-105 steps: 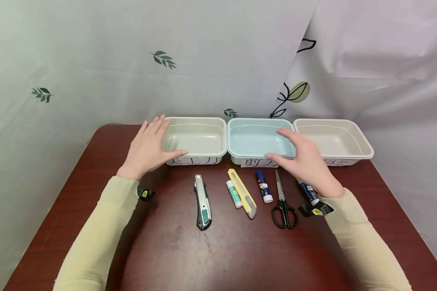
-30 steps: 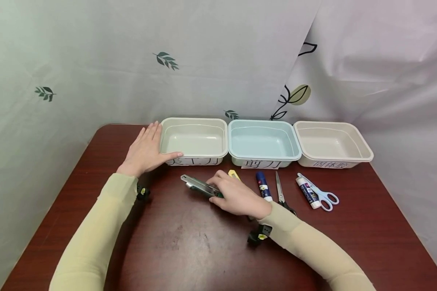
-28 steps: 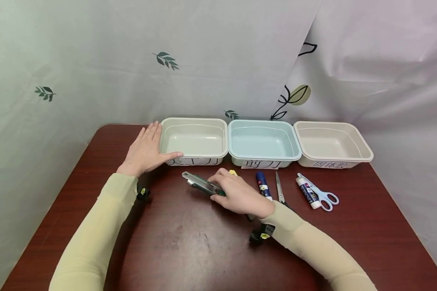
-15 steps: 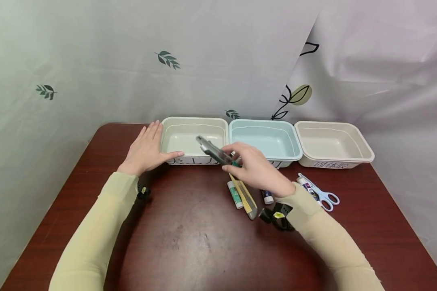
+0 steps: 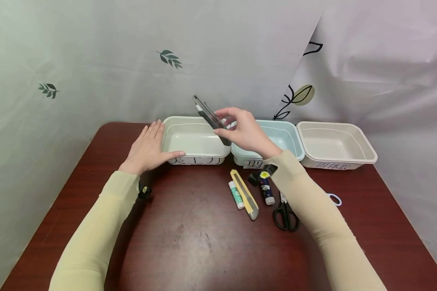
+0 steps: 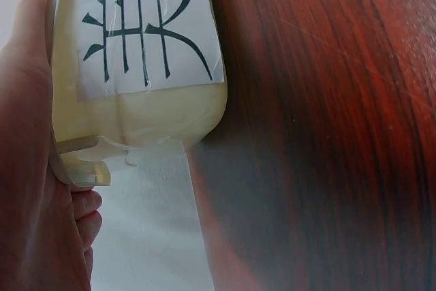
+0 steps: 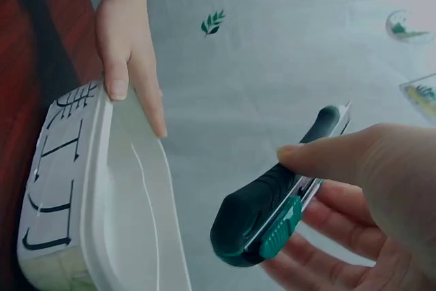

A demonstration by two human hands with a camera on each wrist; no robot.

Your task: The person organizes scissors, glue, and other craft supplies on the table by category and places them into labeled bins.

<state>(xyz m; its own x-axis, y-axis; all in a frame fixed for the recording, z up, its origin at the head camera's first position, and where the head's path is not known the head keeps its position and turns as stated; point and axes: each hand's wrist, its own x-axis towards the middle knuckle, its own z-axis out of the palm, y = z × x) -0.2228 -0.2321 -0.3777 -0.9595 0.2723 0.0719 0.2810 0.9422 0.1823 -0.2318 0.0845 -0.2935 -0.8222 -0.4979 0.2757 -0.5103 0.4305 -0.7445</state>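
My right hand (image 5: 245, 131) pinches a utility knife (image 5: 213, 121) between thumb and fingers, tilted above the right end of the left, pale green bin (image 5: 196, 155). In the right wrist view, the utility knife (image 7: 262, 202) shows a black grip and a green slider. My left hand (image 5: 145, 147) rests at the bin's left end, fingers straight along the side and thumb over the front rim. The left wrist view shows this bin's labelled front (image 6: 146, 110) beside the hand.
A light blue bin (image 5: 295, 141) and a beige bin (image 5: 349, 160) stand in line to the right. On the table lie a yellow cutter (image 5: 245, 195), a green glue stick (image 5: 236, 195), a blue glue stick (image 5: 267, 193), black-handled scissors (image 5: 286, 217) and partly hidden light blue scissors (image 5: 336, 199).
My right hand moved from over the bins to the utility knife on the table, gripped it and lifted it up toward the left bin. My left hand has stayed at that bin's end.
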